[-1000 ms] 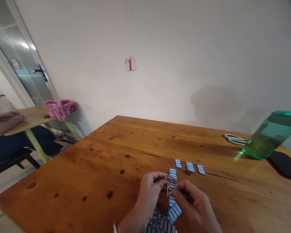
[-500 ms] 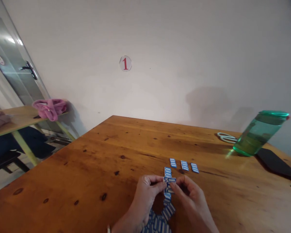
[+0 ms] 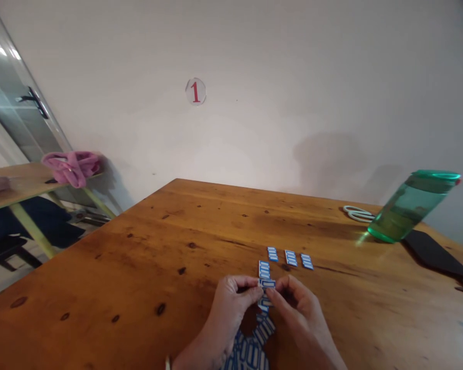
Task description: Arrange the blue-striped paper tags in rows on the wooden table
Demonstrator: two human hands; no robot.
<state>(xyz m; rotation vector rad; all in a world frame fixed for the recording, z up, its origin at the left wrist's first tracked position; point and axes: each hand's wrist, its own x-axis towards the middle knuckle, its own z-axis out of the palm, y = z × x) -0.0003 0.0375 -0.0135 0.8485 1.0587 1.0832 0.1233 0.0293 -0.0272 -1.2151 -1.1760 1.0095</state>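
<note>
A small flat blue-and-white striped piece is pinched between the fingertips of my left hand and my right hand. Both hands are closed, thumbs towards each other. Just beyond the fingers lies another striped piece on the wooden table. Farther off, three similar pieces form a loose row, the middle one among them. Below my hands, a heap of striped pieces spreads near the bottom edge, partly covered by my left wrist.
At the right stand a green see-through bottle, a white looped cable and a dark flat object like a phone or case. A pink cloth lies on a lower side table at the left. A wall rises behind.
The view has shifted slightly, so everything sits a little higher and to the left. My hands keep their pinch on the striped piece, with the right fingers moved slightly.
</note>
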